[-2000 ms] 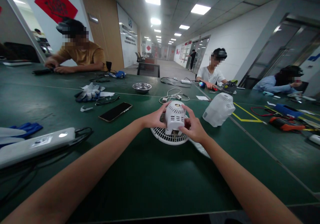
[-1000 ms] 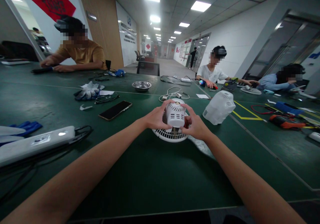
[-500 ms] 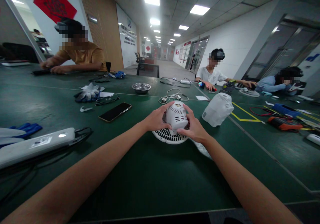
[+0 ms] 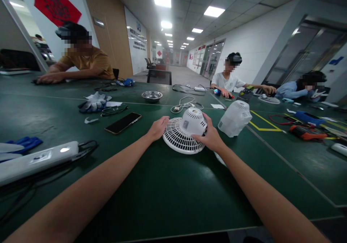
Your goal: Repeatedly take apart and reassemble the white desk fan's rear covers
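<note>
A white fan head lies grille-down on the green table, its slotted motor housing pointing up and a grey printed label facing me. Around the right side of the housing curls my right hand, thumb in front and fingers partly hidden behind. My left hand is off the housing, fingers stretched out beside the left rim of the round grille; whether it touches the rim I cannot tell. Partly covered by my right forearm, a pale piece shows behind the fan. Right of it stands a translucent white plastic housing.
Left of my hands lie a phone, gloves and a long white device with a cable. Beyond are a steel bowl and a white cable. An orange multimeter lies right. Several people sit around the table.
My left hand has let go of the motor housing and moved left. The housing has turned, so its label now faces me, and more of the grille shows. My right hand stays on it.
</note>
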`<control>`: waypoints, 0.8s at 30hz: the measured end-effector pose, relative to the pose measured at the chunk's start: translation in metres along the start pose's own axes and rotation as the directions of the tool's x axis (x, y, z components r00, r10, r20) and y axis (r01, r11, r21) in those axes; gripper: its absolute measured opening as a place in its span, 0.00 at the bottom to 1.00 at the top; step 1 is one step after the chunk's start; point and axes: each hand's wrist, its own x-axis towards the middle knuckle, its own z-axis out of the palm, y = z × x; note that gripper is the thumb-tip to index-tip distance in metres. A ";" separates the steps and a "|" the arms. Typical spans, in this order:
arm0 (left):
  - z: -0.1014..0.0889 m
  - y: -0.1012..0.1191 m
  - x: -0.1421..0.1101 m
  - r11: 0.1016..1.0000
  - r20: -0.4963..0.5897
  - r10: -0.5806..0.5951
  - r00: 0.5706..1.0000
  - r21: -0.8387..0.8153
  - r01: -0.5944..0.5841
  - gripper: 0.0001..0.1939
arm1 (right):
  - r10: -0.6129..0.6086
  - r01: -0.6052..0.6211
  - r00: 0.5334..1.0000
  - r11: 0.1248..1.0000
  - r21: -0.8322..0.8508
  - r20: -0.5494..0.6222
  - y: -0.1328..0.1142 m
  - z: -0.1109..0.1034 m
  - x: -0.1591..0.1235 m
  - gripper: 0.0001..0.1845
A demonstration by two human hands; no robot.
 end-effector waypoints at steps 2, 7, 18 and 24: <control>0.000 -0.005 0.001 0.999 0.037 -0.005 0.999 -0.039 0.006 0.30 | 0.016 -0.016 1.000 1.000 -0.001 -0.009 -0.001 -0.001 -0.001 0.59; 0.000 -0.012 0.001 0.938 -0.055 -0.007 0.998 -0.346 -0.013 0.34 | 0.146 -0.124 0.985 0.970 0.209 -0.096 -0.010 0.001 0.000 0.59; 0.015 -0.006 0.006 0.772 -0.112 0.022 0.993 -0.630 -0.089 0.29 | 0.424 -0.338 0.892 0.392 0.856 0.158 -0.029 0.015 -0.001 0.26; 0.025 -0.004 0.005 0.634 -0.042 -0.211 0.977 -0.767 0.104 0.19 | 0.315 -0.533 0.829 0.194 0.823 0.462 -0.023 0.026 -0.004 0.19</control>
